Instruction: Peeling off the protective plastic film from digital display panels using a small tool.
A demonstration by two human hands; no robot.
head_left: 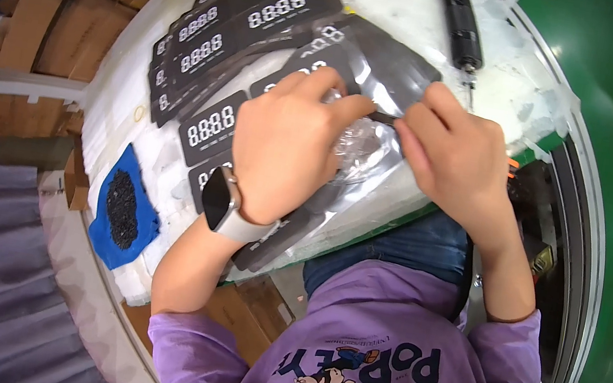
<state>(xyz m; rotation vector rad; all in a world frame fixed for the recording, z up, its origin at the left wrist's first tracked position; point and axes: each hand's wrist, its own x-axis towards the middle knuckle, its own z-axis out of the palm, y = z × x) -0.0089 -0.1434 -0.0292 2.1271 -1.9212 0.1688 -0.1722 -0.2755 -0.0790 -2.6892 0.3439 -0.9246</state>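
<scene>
My left hand, with a watch on its wrist, is closed, thumb and forefinger pinched together. Opposite it, my right hand is closed in a pinch too. A small thin dark piece spans the gap between the fingertips; its kind cannot be made out. Crumpled clear plastic film lies under and between the hands, shiny with reflections. Beneath that are flat black panels bearing white digit-shaped marks, partly hidden by my left hand and the film.
More black printed panels overlap in stacks at the far left of the white-covered table. A blue cloth holds a heap of small black parts. At the far right lies a black electric screwdriver. Cardboard boxes stand beyond the left edge.
</scene>
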